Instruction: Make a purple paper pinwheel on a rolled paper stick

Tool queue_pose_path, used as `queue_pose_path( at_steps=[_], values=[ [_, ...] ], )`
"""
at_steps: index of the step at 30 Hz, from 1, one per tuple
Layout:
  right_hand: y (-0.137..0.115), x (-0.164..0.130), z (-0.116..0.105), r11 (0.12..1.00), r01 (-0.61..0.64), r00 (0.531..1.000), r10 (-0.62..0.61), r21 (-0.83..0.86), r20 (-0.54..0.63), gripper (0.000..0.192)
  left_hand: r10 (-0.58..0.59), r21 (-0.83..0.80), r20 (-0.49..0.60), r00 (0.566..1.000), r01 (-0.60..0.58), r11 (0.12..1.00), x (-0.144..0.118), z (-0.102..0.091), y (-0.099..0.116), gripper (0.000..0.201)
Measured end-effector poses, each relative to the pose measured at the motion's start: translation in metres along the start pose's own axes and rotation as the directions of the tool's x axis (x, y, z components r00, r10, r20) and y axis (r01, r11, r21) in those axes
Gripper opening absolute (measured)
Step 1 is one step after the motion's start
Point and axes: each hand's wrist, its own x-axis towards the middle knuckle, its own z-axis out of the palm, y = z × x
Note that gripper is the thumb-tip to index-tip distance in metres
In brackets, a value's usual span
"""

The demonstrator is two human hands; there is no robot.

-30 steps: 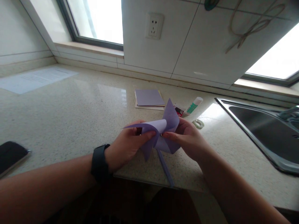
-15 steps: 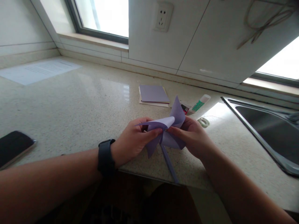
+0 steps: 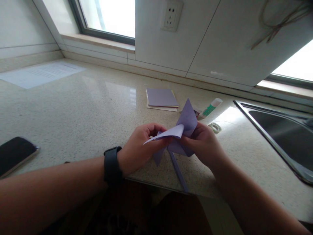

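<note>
A purple paper pinwheel (image 3: 187, 119) is held between both hands over the front of the counter, its curved blades pointing several ways. A narrow purple paper stick (image 3: 178, 171) runs from under its centre down to the counter's edge. My left hand (image 3: 144, 143), below a dark watch, pinches the pinwheel from the left, its thumb near the centre and partly covered by a blade. From the right, my right hand (image 3: 205, 142) grips the paper with its thumb close to the centre. The fingers behind the blades are hidden.
Behind the pinwheel lies a stack of square paper (image 3: 161, 97). A glue stick (image 3: 211, 108) and a coil of pale cord (image 3: 215, 127) are at its right. A steel sink (image 3: 246, 112) is set in the far right. A phone (image 3: 17, 153) and printed sheet (image 3: 36, 76) lie left.
The pinwheel's front blade has tipped down at its left end and now covers part of my left thumb. Both hands remain on the paper, with the view shifted slightly.
</note>
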Motion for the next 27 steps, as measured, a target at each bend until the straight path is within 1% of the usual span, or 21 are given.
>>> queue_pose_path(
  at_steps=[3, 7, 11, 14, 18, 21, 25, 27],
  values=[
    [0.003, -0.002, 0.0, 0.997, 0.042, 0.999, -0.043, -0.058, -0.013, 0.024, -0.001, 0.013, 0.0, 1.0, 0.001, 1.0, 0.0, -0.003, -0.004, 0.03],
    [0.002, -0.004, 0.002, 0.99, 0.099, 0.994, -0.102, -0.096, -0.027, 0.021, -0.028, -0.023, 0.003, 1.0, 0.028, 0.999, 0.001, -0.005, -0.008, 0.032],
    [0.0, -0.007, 0.004, 0.98, 0.139, 0.988, -0.146, -0.143, -0.044, 0.019, -0.004, -0.043, -0.016, 1.0, 0.003, 0.999, -0.001, -0.002, -0.008, 0.033],
    [-0.001, -0.009, 0.005, 0.97, 0.161, 0.983, -0.174, -0.183, -0.055, 0.02, -0.025, -0.031, -0.027, 0.999, 0.024, 0.999, -0.001, -0.001, -0.005, 0.033],
    [-0.005, -0.011, 0.007, 0.967, 0.167, 0.981, -0.183, -0.193, -0.067, 0.02, -0.055, -0.026, -0.025, 0.998, 0.054, 0.998, -0.001, 0.0, -0.003, 0.03],
    [-0.007, -0.011, 0.009, 0.967, 0.174, 0.979, -0.19, -0.188, -0.074, 0.02, -0.047, -0.036, -0.012, 0.999, 0.047, 0.998, -0.001, 0.001, -0.003, 0.031],
    [-0.003, -0.01, 0.007, 0.965, 0.168, 0.979, -0.188, -0.201, -0.082, 0.021, -0.05, -0.059, 0.017, 0.999, 0.051, 0.997, -0.002, 0.001, -0.005, 0.034],
    [-0.002, -0.009, 0.006, 0.969, 0.163, 0.981, -0.179, -0.185, -0.076, 0.021, -0.028, -0.078, 0.018, 0.999, 0.029, 0.997, -0.003, 0.001, -0.005, 0.035]
  ],
)
